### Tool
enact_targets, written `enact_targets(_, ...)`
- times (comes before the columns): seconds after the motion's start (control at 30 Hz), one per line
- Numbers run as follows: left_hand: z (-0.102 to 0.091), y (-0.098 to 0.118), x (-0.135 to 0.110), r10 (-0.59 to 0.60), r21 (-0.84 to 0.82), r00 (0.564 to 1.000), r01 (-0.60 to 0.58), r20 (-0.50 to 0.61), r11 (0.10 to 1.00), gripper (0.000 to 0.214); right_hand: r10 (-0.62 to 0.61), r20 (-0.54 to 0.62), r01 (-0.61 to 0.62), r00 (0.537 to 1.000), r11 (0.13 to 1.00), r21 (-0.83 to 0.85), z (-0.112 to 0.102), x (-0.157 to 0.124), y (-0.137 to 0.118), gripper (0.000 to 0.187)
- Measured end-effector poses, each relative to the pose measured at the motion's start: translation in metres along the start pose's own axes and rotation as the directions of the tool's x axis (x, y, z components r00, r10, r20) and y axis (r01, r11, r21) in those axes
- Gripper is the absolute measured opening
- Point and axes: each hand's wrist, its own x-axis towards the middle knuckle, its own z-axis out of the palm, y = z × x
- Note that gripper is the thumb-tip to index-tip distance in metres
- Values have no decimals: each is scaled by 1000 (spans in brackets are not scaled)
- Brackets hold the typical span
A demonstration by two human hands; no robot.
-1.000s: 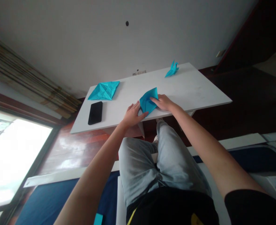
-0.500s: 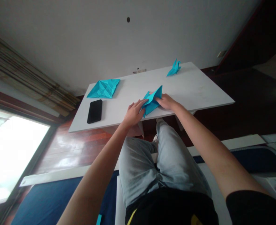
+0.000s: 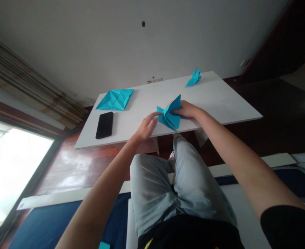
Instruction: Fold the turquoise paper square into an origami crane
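A partly folded sheet of blue origami paper (image 3: 171, 116) stands with its flaps spread above the near edge of the white table. My right hand (image 3: 189, 110) grips it from the right, its fingertips partly hidden behind the paper. On the left side, my left hand (image 3: 147, 126) has its index finger stretched out to the paper's left corner, with the thumb apart below. A finished blue paper crane (image 3: 194, 79) sits at the table's far right. Another creased blue sheet (image 3: 115, 99) lies opened out at the far left.
A black phone (image 3: 104, 125) lies on the left part of the white table (image 3: 142, 100). Behind the table rises a wall with a socket strip (image 3: 154, 81). My legs (image 3: 154, 186) are below the near edge, and a curtain (image 3: 30, 76) hangs at left.
My left hand has drawn back left from gripping the paper to touching its corner with a finger. The paper has turned and its flaps are more spread, still in my right hand.
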Motion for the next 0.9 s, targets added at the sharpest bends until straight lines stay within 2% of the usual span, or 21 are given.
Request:
enact_targets(0.1,-10,-15,15,23,93,998,-17,-60,996,59,-89,107,75,990,988,132,-5,20,-8,27)
enact_targets(0.2,-20,-31,42,73,188,996,-63,-49,980,64,-30,183,-19,983,965,262,-6,48,-14,30)
enact_targets(0.27,-24,-41,66,112,237,994,-110,8,965,71,1,200,-55,980,963,264,-8,69,-13,33)
enact_targets(0.37,-28,-55,104,165,250,984,-177,67,952,80,-36,85,24,996,989,143,-14,100,-3,29)
enact_targets(0.5,-32,-70,139,177,106,976,-191,127,976,89,-136,-161,119,978,987,-112,-21,126,18,19)
enact_targets(0.57,-35,-74,145,177,70,977,-186,120,980,82,-145,-236,112,961,983,-149,-23,128,28,20)
enact_targets(0.67,-41,-76,143,158,69,982,-166,103,984,72,-43,-271,15,962,994,-105,-24,118,36,37)
enact_targets(0.73,-46,-74,139,161,123,983,-172,92,977,60,-41,-234,30,971,998,-48,-25,107,36,53)
enact_targets(0.8,-48,-70,136,136,136,988,-145,71,980,59,-64,-154,69,986,997,26,-27,95,33,69)
enact_targets(0.83,-48,-67,135,128,146,989,-137,71,980,58,-83,-119,90,989,995,53,-29,89,31,72)
enact_targets(0.9,-46,-62,134,113,178,991,-124,70,976,53,-99,-47,103,994,991,87,-33,81,26,66)
